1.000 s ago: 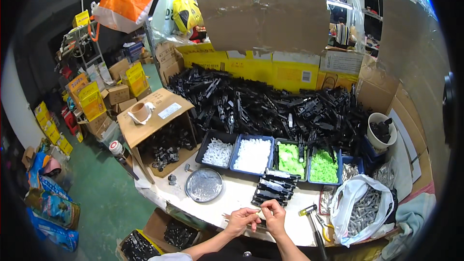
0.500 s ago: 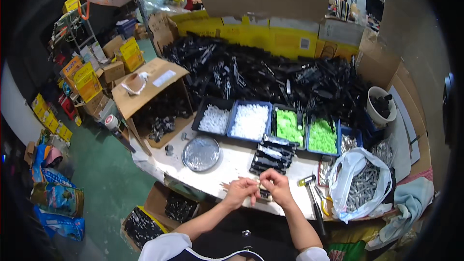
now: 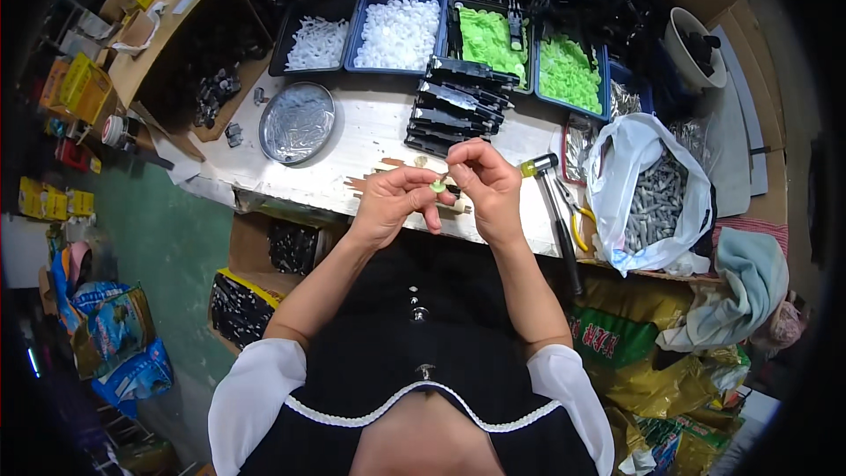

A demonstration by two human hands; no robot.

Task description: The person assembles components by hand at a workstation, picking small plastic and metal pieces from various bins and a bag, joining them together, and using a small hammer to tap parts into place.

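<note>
Close to the table's near edge, my left hand [image 3: 394, 204] pinches a small green plastic piece [image 3: 438, 186] between thumb and fingertips. Beside it, almost touching, my right hand [image 3: 487, 187] has thumb and forefinger pressed together over the green piece; whatever they hold is too small to make out. Under the hands lies a low wooden block, mostly hidden, with a dark part on it. Just beyond them several long black plastic parts [image 3: 458, 104] lie in a stacked row. A hammer [image 3: 564, 234] with a yellow-green head end lies to the right of my right hand.
Along the back stand trays of white pieces [image 3: 401, 28] and green pieces [image 3: 571, 70], before a heap of black parts. A round metal dish [image 3: 298, 123] sits left. Yellow-handled pliers [image 3: 582, 227] and a plastic bag [image 3: 630, 159] of grey parts are right.
The view has tilted downward, so the table sits higher in the picture. My hands remain together over the block, and the green piece now shows between the left fingertips.
</note>
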